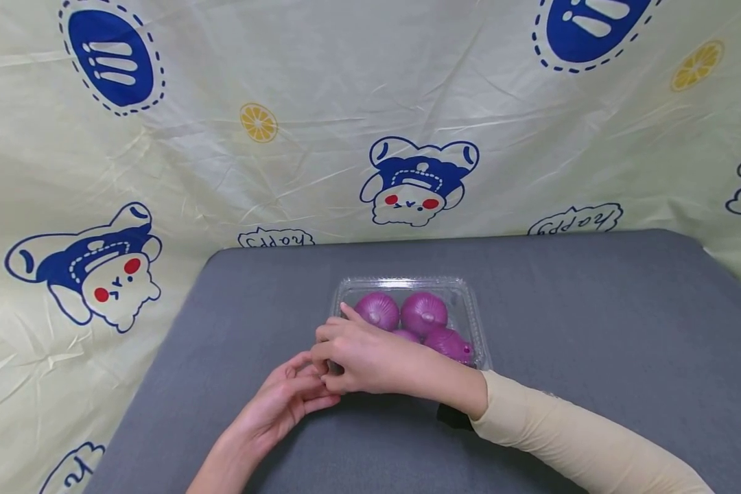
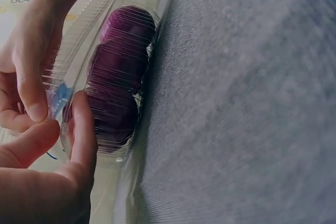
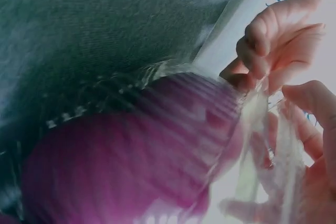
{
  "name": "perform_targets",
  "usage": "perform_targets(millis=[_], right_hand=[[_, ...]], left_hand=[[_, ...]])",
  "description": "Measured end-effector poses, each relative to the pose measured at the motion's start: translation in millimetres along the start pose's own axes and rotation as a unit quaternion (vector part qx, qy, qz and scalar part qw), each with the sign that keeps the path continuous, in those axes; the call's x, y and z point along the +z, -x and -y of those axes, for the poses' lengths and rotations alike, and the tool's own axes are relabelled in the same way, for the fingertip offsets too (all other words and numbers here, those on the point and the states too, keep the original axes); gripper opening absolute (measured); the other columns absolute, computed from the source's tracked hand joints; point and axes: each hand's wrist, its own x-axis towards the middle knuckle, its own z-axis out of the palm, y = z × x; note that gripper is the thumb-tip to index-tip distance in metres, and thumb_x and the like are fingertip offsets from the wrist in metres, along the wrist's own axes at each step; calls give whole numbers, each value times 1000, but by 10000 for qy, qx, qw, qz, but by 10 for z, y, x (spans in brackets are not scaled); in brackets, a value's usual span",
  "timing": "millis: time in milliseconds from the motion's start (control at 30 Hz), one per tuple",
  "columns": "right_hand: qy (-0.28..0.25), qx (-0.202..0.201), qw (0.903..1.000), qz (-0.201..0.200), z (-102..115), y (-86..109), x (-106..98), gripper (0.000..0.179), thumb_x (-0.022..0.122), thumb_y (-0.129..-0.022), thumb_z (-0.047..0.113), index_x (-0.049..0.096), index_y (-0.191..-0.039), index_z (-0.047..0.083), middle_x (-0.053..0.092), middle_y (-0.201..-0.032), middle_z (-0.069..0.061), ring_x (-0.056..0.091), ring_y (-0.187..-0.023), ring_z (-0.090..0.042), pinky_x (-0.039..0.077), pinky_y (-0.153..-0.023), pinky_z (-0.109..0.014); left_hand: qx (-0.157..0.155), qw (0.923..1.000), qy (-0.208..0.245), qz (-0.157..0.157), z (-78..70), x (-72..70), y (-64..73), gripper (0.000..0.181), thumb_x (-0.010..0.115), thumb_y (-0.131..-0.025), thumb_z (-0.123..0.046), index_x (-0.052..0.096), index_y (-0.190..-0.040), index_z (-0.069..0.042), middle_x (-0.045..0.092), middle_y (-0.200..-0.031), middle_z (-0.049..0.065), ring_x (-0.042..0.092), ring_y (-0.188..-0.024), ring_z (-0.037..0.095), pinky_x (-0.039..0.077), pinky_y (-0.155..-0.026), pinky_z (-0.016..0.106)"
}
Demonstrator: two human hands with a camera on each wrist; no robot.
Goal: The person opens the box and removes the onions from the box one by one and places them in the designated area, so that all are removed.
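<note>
A clear plastic clamshell box (image 1: pixel 478 329) holding several purple onions (image 1: pixel 424 313) sits on the grey table. At the box's near left corner, my two hands meet. My left hand (image 1: pixel 278 405) comes in from the lower left, its thumb and fingers pinching the corner rim. Reaching across the front of the box, my right hand (image 1: pixel 358 350) pinches the plastic edge between thumb and fingers. Thumb tips nearly touch in the left wrist view, beside the ribbed plastic wall. Through the clear plastic in the right wrist view, fingers (image 3: pixel 310 135) show behind the edge. My right forearm hides part of the box's front.
The grey cloth-covered table (image 1: pixel 593 329) spreads around the box. A pale printed curtain (image 1: pixel 321 185) hangs behind and beside it. Under my right wrist is a dark wrist-worn device (image 1: pixel 453 416), close to the box's front.
</note>
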Motion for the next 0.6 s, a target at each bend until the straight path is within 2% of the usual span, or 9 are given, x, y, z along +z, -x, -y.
perform_targets(millis=[200,367,500,600], right_hand=[[917,-174,9945,-468,85,70,30,9,74,-84,20,70,-92,20,63,-96,5,56,-101,-14,32,-111,-47],[1345,16,9877,-793,81,225,57,35,76,-83,28,66,-115,19,59,-123,0,49,-121,-19,31,-111,-39],[1457,358,9845,-911,69,379,48,56,79,-79,31,59,-130,19,53,-138,-2,42,-131,-21,32,-111,-42],[1505,516,9818,-1040,65,501,32,60,79,-79,29,58,-134,18,51,-142,-3,41,-133,-22,34,-110,-44]], left_hand=[[128,9999,-4,-95,27,-6,3,35,51,-96,8,45,-130,2,67,-116,10,65,-104,21,52,-90,37],[174,9998,-16,-42,38,5,-7,29,54,-95,8,48,-122,0,69,-101,9,68,-100,24,53,-90,38],[108,9998,-23,-181,26,21,-14,34,57,-95,7,45,-126,2,68,-96,10,70,-96,26,53,-89,39],[85,9994,-62,-317,16,33,-17,38,56,-94,8,41,-128,2,67,-93,10,70,-95,28,54,-88,40]])
